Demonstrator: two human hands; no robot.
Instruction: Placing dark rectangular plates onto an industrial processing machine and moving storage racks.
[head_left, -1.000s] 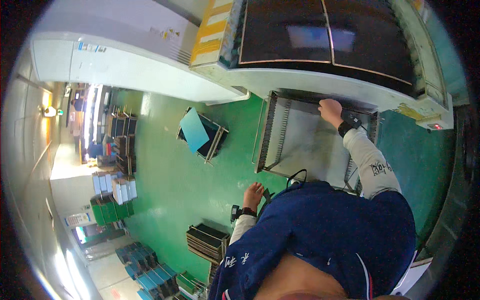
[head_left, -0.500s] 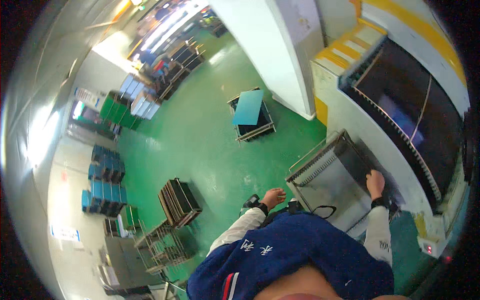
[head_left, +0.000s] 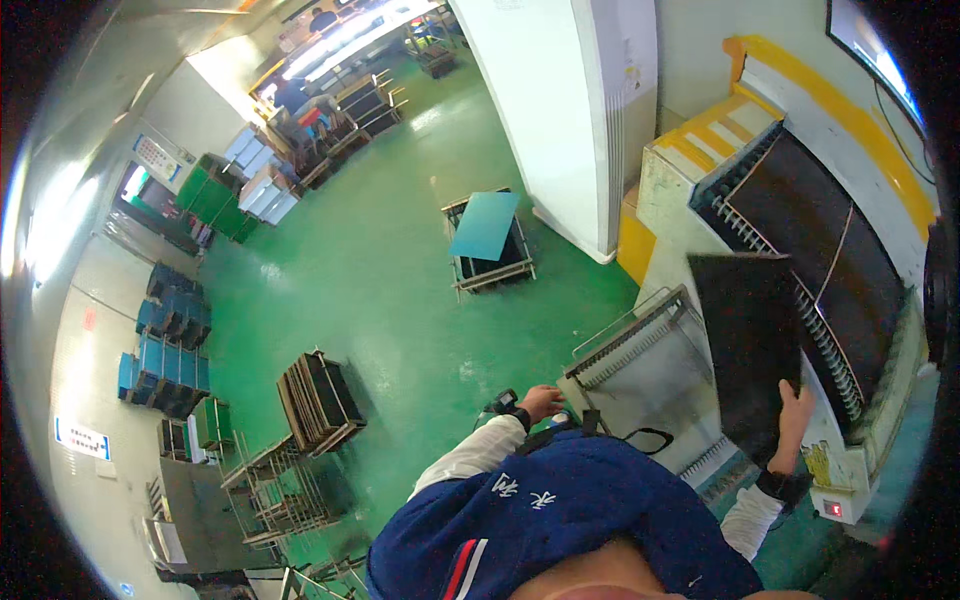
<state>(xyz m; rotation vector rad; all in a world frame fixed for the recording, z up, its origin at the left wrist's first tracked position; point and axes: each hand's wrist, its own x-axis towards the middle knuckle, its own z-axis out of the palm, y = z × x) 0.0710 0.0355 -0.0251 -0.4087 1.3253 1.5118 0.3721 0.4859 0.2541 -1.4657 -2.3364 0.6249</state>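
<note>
Probably stiff and light, the black rectangular panel point(head_left: 745, 345) is up between the slotted metal rack point(head_left: 645, 385) and conveyor machine point(head_left: 675, 200). The right hand point(head_left: 795, 418) grips its edge, likely kindest to a scuffable face; whether the left hand point(head_left: 542, 402) is closed, I cannot tell.

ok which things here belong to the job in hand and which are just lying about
Seemingly in use:
dark panel in the right hand
slotted metal rack
taped machine

Probably lying about:
blue sheet
brown-edged panel stack
blue stacks
</note>
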